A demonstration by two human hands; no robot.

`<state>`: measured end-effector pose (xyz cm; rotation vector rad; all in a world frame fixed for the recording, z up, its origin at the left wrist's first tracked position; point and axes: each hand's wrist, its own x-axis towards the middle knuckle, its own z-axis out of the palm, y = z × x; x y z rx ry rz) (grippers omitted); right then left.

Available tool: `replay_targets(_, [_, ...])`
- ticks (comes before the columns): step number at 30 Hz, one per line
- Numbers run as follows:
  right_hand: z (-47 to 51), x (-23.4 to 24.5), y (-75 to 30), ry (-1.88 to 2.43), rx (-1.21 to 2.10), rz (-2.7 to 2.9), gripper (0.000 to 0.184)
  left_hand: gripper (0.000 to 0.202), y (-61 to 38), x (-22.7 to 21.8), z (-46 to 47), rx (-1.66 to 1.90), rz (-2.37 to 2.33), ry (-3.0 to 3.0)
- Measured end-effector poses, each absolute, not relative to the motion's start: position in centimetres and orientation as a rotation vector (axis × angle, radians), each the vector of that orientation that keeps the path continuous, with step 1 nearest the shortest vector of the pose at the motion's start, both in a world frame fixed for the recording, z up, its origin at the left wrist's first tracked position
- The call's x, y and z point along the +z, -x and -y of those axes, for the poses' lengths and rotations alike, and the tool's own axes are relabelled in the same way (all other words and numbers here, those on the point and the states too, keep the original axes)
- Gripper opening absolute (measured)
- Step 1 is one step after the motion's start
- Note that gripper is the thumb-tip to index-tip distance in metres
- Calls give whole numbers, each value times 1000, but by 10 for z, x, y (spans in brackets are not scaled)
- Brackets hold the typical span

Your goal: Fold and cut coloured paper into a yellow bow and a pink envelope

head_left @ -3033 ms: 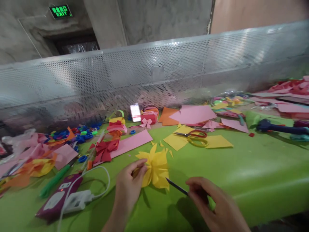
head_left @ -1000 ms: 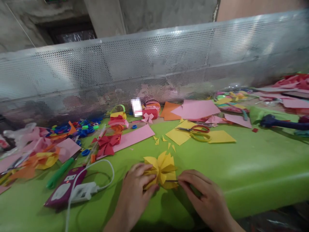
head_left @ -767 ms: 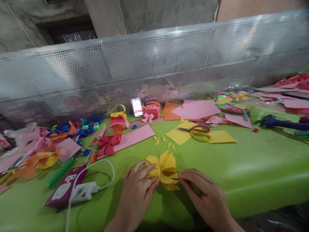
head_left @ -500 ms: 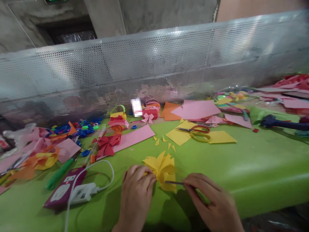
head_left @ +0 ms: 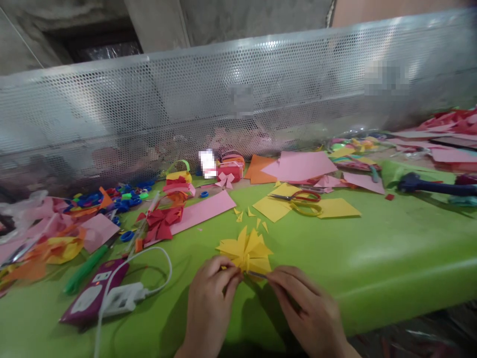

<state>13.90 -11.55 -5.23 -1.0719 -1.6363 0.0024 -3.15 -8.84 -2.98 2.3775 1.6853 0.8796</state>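
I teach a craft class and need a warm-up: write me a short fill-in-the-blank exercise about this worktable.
The left hand pinches a flower-shaped paper coloured ____, while the right hand holds a slim dark tool.
For the person, the metal scissors with looped handles lie to the ____ of the crumpled red paper bow.
The purple-and-white power strip lies on the person's ____ side.
The glossy tabletop under both hands is coloured ____.
Missing words: yellow; right; left; green.

Yellow paper flower [head_left: 255, 243], plain green tabletop [head_left: 316, 258]
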Motion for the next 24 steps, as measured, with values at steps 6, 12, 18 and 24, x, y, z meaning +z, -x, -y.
replay_targets(6, [117,-51,-136,951,161,1791,23,20,44,-27,91,842,-1450,-2344])
replay_targets(12, [110,-48,-145,890,104,1919,33,27,62,-29,94,879,-1363,-2439])
replay_targets(18, [110,-56,-143,809,204,1933,25,19,59,-24,95,897,-1266,-2608])
replay_targets(24, [118,-56,-144,720,178,1954,25,22,65,-25,102,802,-1206,-2715])
